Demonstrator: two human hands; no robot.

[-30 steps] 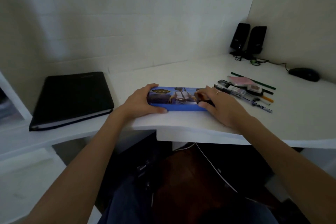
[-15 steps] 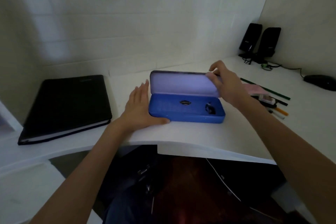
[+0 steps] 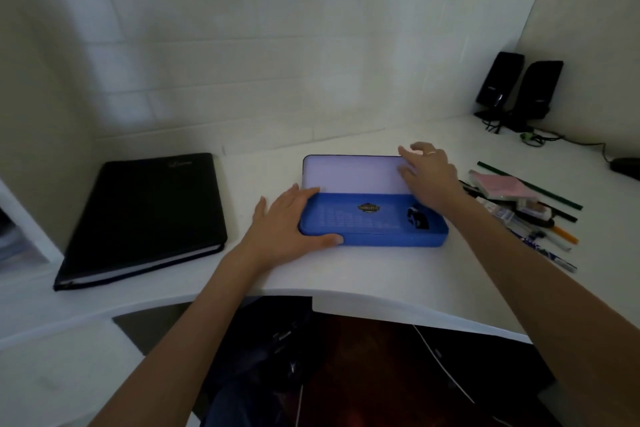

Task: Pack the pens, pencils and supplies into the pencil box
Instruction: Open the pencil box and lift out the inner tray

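Note:
The blue pencil box lies open on the white desk, its pale lid tipped back toward the wall. A small black item sits at the right end of the tray. My left hand rests flat against the box's left end, thumb along the front wall. My right hand touches the lid's right part with relaxed fingers. Right of the box lie several pens and pencils, a pink packet and a long green pencil.
A black notebook lies to the left of the box. Two black speakers with cables stand in the far right corner, and a dark mouse sits at the right edge. The desk's curved front edge runs just below the box.
The box went from closed to open. My right hand raised the lid and now pushes it further back; my left hand stayed on the box's left end.

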